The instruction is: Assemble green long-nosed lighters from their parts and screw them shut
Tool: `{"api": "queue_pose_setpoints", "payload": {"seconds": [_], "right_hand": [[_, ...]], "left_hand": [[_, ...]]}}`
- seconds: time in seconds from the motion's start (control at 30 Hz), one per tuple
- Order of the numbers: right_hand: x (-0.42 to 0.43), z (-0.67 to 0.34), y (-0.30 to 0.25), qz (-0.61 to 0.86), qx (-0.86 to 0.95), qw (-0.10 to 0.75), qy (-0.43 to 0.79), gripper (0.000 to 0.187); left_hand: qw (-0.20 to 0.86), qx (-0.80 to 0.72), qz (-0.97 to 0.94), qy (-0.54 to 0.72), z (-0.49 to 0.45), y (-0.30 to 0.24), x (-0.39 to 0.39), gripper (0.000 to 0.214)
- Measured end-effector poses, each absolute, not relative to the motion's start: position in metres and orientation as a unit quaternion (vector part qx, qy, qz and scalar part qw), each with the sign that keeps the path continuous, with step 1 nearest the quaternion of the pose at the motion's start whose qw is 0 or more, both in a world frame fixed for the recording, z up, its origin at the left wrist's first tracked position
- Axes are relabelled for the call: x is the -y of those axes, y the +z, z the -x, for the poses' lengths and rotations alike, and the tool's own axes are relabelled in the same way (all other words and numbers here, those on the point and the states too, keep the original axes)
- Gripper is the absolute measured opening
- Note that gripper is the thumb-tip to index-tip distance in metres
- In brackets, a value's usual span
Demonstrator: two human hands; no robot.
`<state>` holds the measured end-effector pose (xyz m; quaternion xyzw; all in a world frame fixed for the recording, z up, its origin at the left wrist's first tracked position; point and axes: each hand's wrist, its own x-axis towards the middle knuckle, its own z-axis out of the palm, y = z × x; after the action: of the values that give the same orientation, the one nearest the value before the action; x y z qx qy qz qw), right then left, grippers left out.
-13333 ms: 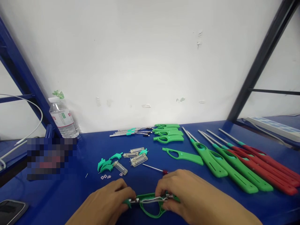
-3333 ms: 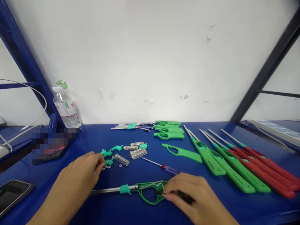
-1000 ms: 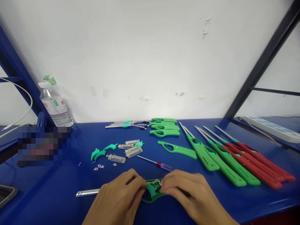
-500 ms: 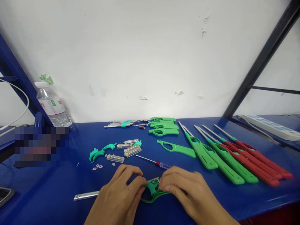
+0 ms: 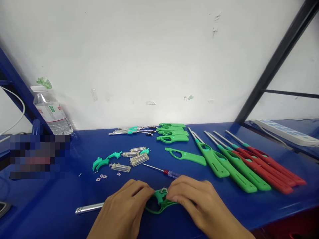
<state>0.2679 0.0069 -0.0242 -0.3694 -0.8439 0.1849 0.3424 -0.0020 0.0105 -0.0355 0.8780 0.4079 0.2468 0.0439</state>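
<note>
Both hands meet over a green lighter shell [image 5: 159, 202] lying on the near edge of the blue table [image 5: 74, 192]. The left hand [image 5: 124, 207] curls its fingertips onto the shell's left end, and the right hand [image 5: 191, 199] pinches its right part, so the shell is gripped from both sides; only the loop and a teal trigger between the fingertips show, and the rest of the handle is hidden under the right palm. Thin wire at the top of the shell is too small to follow. A metal tube [image 5: 89, 208] sticks out left from under the left hand, its joint with the shell covered. Just beyond the hands lies a small screwdriver [image 5: 161, 171]. Farther left sit teal triggers [image 5: 101, 162] and clear tanks [image 5: 129, 159], with tiny pale bits beside them that cannot be made out. To the right lie finished green and red lighters [image 5: 244, 162]. A blurred patch covers something at far left.
</note>
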Motion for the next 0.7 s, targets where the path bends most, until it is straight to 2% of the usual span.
{"api": "queue_pose_setpoints", "payload": {"seconds": [0.17, 0.43, 0.7], "right_hand": [[-0.006, -0.267, -0.023, 0.367, 0.840, 0.350, 0.194, 0.021], [-0.008, -0.269, -0.025, 0.365, 0.828, 0.373, 0.204, 0.009], [-0.008, -0.270, -0.025, 0.373, 0.814, 0.381, 0.231, 0.011]], "left_hand": [[0.047, -0.404, -0.880, 0.245, 0.002, -0.035, -0.009, 0.043], [0.042, -0.417, -0.877, 0.235, -0.005, -0.024, -0.001, 0.017], [0.056, -0.429, -0.873, 0.227, -0.007, -0.026, 0.000, 0.015]]}}
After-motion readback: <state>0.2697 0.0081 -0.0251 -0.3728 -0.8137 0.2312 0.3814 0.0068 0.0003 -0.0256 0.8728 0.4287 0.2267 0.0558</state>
